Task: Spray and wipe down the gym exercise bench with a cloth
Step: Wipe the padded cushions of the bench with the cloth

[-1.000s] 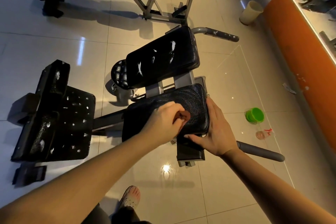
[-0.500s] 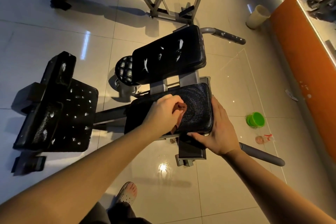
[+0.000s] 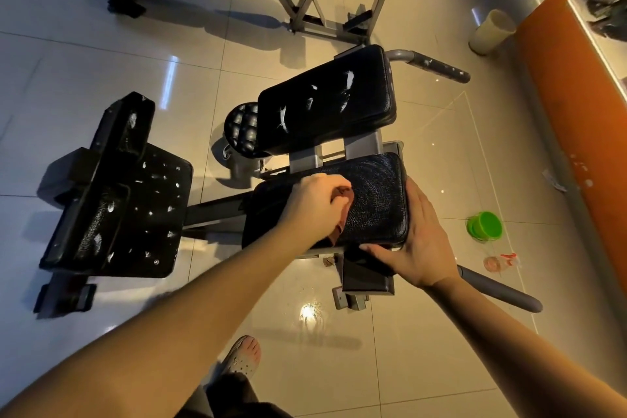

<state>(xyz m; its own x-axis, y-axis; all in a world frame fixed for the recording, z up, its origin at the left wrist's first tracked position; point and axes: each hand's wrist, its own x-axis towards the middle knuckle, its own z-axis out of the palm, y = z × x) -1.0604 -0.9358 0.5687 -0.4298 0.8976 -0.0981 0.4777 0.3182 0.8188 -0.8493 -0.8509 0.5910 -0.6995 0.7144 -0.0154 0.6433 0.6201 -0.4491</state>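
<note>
Far left there's a wide black pad [image 3: 129, 207] speckled with white flecks, sitting low on its frame. Next over, the left hand [image 3: 315, 204] is down on the near pad [image 3: 376, 200] of the bench, fingers curled tight around a bunched-up reddish-brown cloth [image 3: 343, 214], pressing it onto the leather about mid-pad, with a tail of it hanging over the front edge. Behind that sits a tilted back pad [image 3: 332, 102] with white streaks on it. The right hand [image 3: 420, 241] braces the near pad's right end, fingers straight and pressed together along the side, thumb stretched along the lower front edge. Further right on the tile floor [image 3: 441, 366] there's a green cup [image 3: 484, 227], and near it a small bottle [image 3: 498, 261] with a red top lying on its side, both well apart from the bench. An orange wall [image 3: 570, 95] runs along the far right.
</note>
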